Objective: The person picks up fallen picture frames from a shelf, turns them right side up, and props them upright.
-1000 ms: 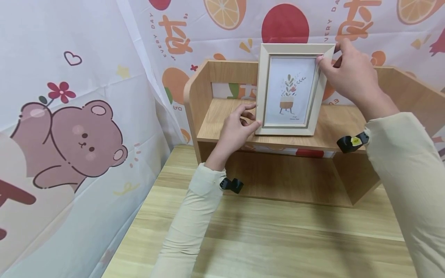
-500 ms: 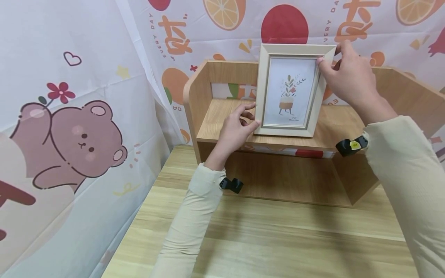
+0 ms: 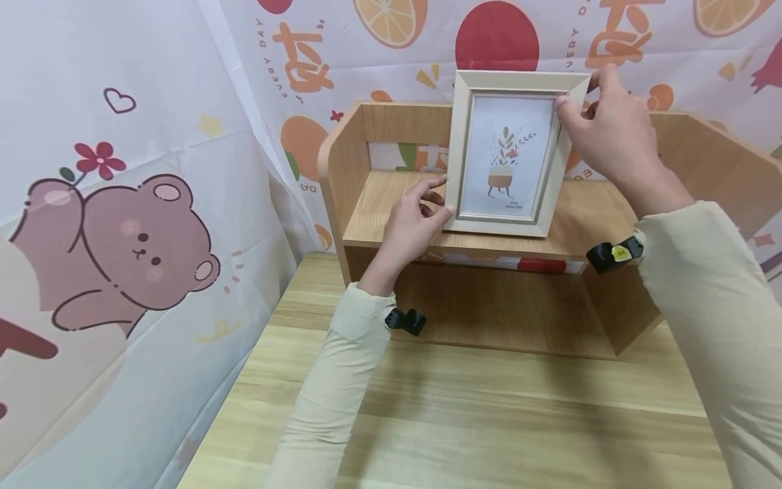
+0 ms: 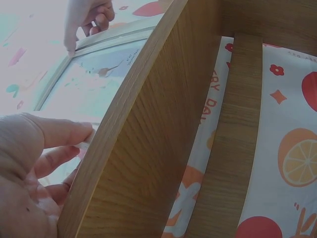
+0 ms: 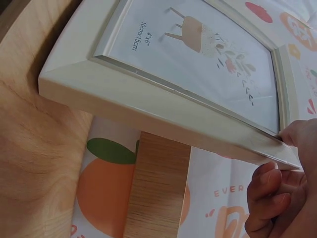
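A cream picture frame point(image 3: 502, 227) with a potted-plant print stands on the upper board of a wooden shelf unit point(image 3: 379, 207), its lower edge close to the board's front. My right hand point(image 3: 617, 132) pinches the upper right corner, thumb on the front and fingers behind; the right wrist view shows this grip on the frame point(image 5: 148, 116) from the side. At the lower left edge, my left hand point(image 3: 412, 221) holds the frame between thumb and curled fingers. In the left wrist view, the shelf board hides part of the left hand's fingertips point(image 4: 84, 131) and the frame's lower edge.
The shelf unit has a lower compartment point(image 3: 501, 305) and a right side panel point(image 3: 721, 163). It stands on a light wood-grain table point(image 3: 489, 414). Behind hangs a fruit-print cloth point(image 3: 427, 41), and a bear-print cloth point(image 3: 244, 224) hangs at the left.
The head view has tilted slightly, so everything sits a little differently in it. Both hands keep their hold, and the picture frame stays almost where it was on the shelf.
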A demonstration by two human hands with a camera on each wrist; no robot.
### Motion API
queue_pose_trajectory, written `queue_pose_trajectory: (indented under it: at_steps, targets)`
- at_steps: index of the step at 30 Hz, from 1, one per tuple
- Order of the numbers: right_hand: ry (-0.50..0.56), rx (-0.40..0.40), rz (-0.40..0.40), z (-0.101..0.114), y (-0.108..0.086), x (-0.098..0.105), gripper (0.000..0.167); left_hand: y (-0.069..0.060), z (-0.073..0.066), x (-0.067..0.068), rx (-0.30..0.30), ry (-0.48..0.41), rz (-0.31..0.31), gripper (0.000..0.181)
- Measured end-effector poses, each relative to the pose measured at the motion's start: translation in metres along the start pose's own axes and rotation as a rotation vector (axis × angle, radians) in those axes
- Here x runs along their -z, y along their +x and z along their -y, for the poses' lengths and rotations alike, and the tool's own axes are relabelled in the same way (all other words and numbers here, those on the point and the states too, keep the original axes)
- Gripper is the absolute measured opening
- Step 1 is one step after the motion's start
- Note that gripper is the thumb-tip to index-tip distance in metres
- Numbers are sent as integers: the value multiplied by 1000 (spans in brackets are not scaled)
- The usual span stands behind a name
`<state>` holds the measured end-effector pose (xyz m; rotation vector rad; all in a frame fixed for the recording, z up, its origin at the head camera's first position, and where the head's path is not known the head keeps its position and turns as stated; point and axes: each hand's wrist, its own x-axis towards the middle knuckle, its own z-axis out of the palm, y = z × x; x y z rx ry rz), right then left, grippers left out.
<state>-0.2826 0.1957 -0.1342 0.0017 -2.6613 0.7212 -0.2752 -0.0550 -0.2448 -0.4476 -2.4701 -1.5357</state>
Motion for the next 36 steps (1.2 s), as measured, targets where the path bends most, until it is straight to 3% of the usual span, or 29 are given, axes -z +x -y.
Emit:
queue_pose_trajectory:
  at_steps: [36]
  targets:
    - [-22,-1,25,-3,2,-5,66,1,2,0,-2,48,1,51]
